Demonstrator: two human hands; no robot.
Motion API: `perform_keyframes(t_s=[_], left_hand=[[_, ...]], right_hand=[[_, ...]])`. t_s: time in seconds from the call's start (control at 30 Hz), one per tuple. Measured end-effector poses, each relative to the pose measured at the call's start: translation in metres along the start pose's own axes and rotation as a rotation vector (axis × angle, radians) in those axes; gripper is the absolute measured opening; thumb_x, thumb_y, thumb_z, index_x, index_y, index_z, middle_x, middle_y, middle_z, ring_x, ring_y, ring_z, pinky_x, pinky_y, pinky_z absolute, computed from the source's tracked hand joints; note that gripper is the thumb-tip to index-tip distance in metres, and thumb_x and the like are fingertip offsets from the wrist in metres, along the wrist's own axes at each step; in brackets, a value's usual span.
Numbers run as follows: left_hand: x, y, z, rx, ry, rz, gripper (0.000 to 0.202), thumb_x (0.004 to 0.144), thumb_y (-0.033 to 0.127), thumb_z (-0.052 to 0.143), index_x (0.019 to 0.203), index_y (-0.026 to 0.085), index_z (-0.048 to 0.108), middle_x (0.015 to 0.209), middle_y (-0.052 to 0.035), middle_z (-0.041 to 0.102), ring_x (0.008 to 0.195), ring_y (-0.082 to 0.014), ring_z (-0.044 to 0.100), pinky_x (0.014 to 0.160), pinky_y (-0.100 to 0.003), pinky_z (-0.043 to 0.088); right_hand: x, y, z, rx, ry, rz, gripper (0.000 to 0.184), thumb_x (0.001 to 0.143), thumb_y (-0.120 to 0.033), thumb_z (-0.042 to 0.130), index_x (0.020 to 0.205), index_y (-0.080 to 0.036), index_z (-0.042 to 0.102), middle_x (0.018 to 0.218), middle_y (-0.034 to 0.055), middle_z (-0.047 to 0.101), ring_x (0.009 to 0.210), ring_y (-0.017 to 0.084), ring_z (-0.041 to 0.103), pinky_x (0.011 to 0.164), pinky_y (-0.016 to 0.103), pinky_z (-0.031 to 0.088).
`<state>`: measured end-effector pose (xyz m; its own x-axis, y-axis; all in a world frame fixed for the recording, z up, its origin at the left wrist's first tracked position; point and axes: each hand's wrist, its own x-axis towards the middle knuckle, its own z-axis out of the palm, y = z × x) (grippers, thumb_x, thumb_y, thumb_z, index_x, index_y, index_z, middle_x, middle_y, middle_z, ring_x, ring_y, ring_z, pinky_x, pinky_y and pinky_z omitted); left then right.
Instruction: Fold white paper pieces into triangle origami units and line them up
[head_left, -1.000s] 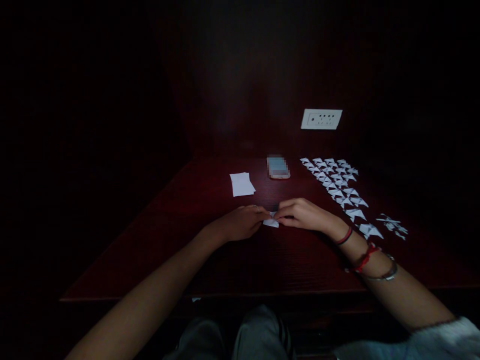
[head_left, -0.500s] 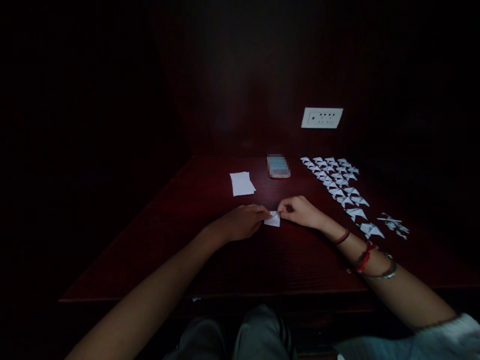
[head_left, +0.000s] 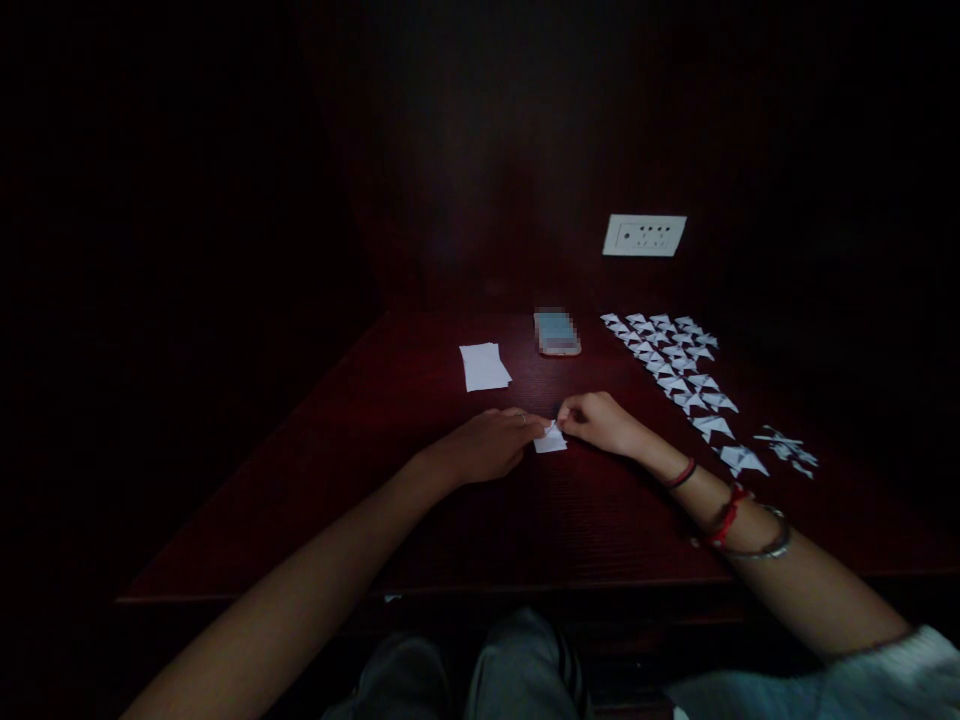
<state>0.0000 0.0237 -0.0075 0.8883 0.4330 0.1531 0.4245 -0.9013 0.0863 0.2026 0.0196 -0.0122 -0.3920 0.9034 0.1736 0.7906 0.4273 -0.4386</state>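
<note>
Back wall (head_left: 480, 180): dark, reddish, with a faint sheen in the middle, sinking into black at either side.
Worktop (head_left: 337, 400): smooth, deep red, marked by a fine rippled grain toward its front edge.
Folded shapes (head_left: 663, 369): crisp white paper, sharply pointed, set in slanting rows to the right.
Left hand (head_left: 491, 445): fingers stretched onto the far left part of the small paper (head_left: 551, 441); whether the thumb closes its grip underneath cannot be told.
Right hand (head_left: 604, 423): grip narrowed to a pinch, thumb and forefinger together at the paper's far right corner.
Socket plate (head_left: 645, 236): pale, flat, rectangular, fixed to the wall.
Loose sheets (head_left: 484, 368): plain, thin, stacked slightly askew beyond the left hand.
Phone (head_left: 556, 335): rounded slab lying flat, its face blurred.
Strip heap (head_left: 780, 440): narrow white slivers, crossed, beside the nearest folded shapes.
Small paper: on the worktop between both hands; the step looks like working a fold, and the next move seems to call for steady pinning and an even crease.
</note>
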Motion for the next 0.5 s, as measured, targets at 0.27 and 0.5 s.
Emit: perform_keyframes(t_s=[0.27,0.5], left_hand=[[0.0007,-0.0022,-0.0001,-0.045,-0.023,0.020,0.049,0.074,0.006,0.038,0.120,0.025,0.034,0.120,0.0003,0.042,0.109,-0.0142,0.036,0.089,-0.029,0.030],[0.0006,-0.0028,0.0000,-0.040,-0.048,0.009,0.048,0.076,0.008,0.036,0.121,0.025,0.034,0.122,0.0005,0.040,0.110,-0.0142,0.036,0.089,-0.029,0.030]], right_hand=[[-0.0004,0.0013,0.0015,0.008,0.014,-0.018,0.012,0.069,-0.015,0.047,0.071,-0.014,0.058,0.064,0.0016,0.061,0.057,0.009,0.053,0.054,0.019,0.036],[0.0015,0.0000,0.0041,-0.029,0.035,0.004,0.013,0.071,-0.017,0.047,0.072,-0.015,0.059,0.065,0.0028,0.061,0.058,0.010,0.054,0.054,0.019,0.036]])
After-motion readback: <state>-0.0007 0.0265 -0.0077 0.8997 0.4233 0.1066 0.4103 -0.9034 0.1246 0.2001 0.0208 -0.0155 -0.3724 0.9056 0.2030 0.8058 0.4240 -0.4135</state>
